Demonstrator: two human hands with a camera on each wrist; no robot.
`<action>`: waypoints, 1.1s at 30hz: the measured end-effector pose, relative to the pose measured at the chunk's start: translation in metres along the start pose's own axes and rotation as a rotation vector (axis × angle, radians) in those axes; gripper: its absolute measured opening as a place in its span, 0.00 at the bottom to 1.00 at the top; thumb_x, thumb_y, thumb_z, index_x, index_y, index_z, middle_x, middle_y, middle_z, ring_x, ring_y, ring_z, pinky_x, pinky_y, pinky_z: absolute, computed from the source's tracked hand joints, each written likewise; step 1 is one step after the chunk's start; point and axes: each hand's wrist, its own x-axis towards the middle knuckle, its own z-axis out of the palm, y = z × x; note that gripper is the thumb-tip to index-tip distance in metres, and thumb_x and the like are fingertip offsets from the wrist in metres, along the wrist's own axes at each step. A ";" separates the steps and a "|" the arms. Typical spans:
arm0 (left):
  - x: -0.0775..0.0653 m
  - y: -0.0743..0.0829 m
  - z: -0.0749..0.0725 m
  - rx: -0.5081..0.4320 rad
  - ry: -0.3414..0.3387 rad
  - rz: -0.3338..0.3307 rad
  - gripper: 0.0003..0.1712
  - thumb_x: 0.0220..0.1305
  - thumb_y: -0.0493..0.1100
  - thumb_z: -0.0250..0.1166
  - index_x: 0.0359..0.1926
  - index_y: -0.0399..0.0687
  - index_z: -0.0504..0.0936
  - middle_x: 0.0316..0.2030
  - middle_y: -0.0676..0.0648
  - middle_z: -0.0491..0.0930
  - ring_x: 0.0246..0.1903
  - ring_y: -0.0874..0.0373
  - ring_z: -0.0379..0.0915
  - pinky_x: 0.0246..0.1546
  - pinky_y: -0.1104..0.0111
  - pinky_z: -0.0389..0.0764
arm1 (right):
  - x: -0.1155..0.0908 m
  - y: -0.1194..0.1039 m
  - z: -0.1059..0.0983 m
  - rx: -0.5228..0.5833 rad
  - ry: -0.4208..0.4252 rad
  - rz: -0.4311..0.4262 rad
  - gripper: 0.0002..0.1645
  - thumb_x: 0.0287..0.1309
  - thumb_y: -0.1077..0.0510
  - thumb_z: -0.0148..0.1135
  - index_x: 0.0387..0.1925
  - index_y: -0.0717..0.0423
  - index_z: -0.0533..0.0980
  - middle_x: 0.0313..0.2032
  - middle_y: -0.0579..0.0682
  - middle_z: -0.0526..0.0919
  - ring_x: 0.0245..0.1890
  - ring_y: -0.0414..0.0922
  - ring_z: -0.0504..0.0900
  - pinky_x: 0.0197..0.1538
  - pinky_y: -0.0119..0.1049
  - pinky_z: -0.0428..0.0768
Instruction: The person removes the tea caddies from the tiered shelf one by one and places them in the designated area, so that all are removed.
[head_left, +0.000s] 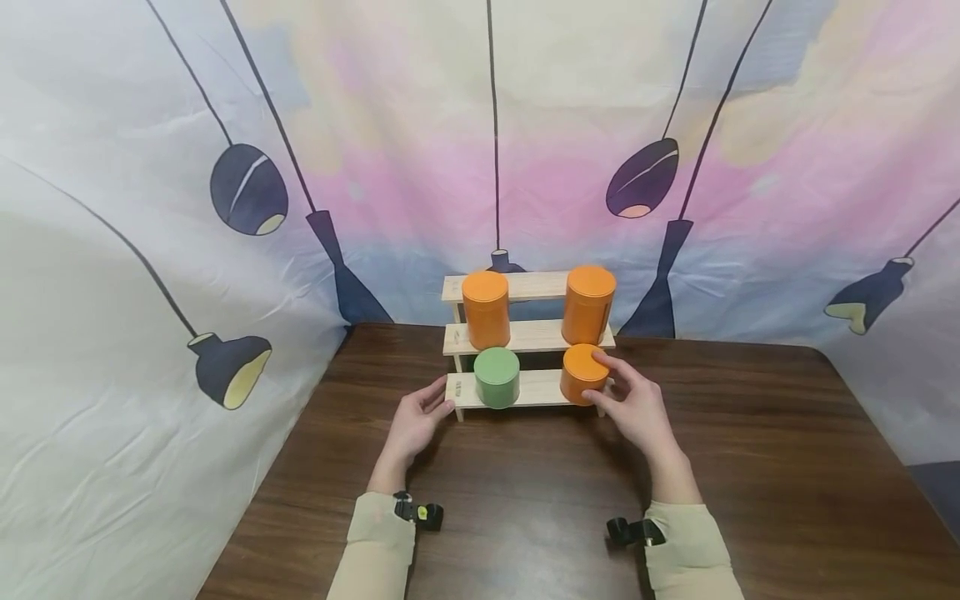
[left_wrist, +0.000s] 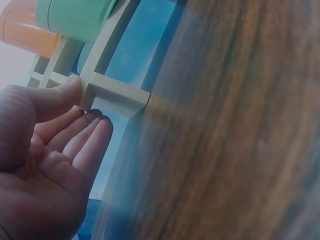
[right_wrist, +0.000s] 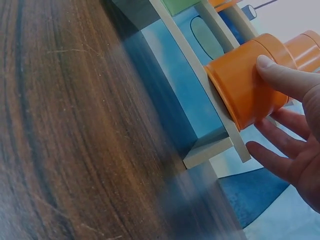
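Note:
A three-tier wooden shelf [head_left: 538, 389] stands on the table. At the left end of its lowest step is my left hand [head_left: 417, 419]; the thumb lies on the board's edge and the fingers are under it in the left wrist view. My right hand [head_left: 637, 412] grips a short orange canister [head_left: 582, 375] at the right end of the same step, thumb on its near side in the right wrist view. A short green canister [head_left: 497, 377] sits on that step toward the left. Two tall orange canisters [head_left: 486, 310] stand upright on the middle step, one at each side.
The dark wood table [head_left: 517, 500] stretches in front of the shelf and to both sides. Right behind the shelf hangs a cloth backdrop [head_left: 420, 167] printed with lamps, which also closes off the left side. The shelf's top step [head_left: 536, 286] shows bare wood.

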 end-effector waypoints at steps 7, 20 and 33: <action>0.001 0.000 0.002 0.003 0.003 -0.015 0.30 0.75 0.36 0.68 0.75 0.42 0.75 0.73 0.41 0.73 0.71 0.48 0.73 0.66 0.60 0.78 | -0.001 0.001 0.000 -0.022 0.019 0.000 0.40 0.58 0.59 0.82 0.72 0.50 0.77 0.69 0.57 0.80 0.65 0.57 0.82 0.63 0.57 0.83; -0.002 0.000 -0.001 -0.003 0.000 -0.004 0.30 0.75 0.36 0.68 0.75 0.41 0.75 0.74 0.40 0.73 0.71 0.46 0.72 0.67 0.57 0.77 | 0.000 -0.003 0.010 0.028 0.059 0.055 0.41 0.54 0.59 0.85 0.69 0.50 0.78 0.67 0.57 0.81 0.65 0.57 0.82 0.65 0.55 0.82; -0.001 0.001 0.000 -0.006 -0.008 0.002 0.31 0.75 0.35 0.67 0.76 0.39 0.74 0.74 0.39 0.72 0.71 0.46 0.72 0.68 0.58 0.76 | 0.000 -0.005 0.009 0.033 0.063 0.069 0.41 0.55 0.61 0.84 0.69 0.49 0.78 0.68 0.57 0.81 0.66 0.57 0.81 0.63 0.53 0.83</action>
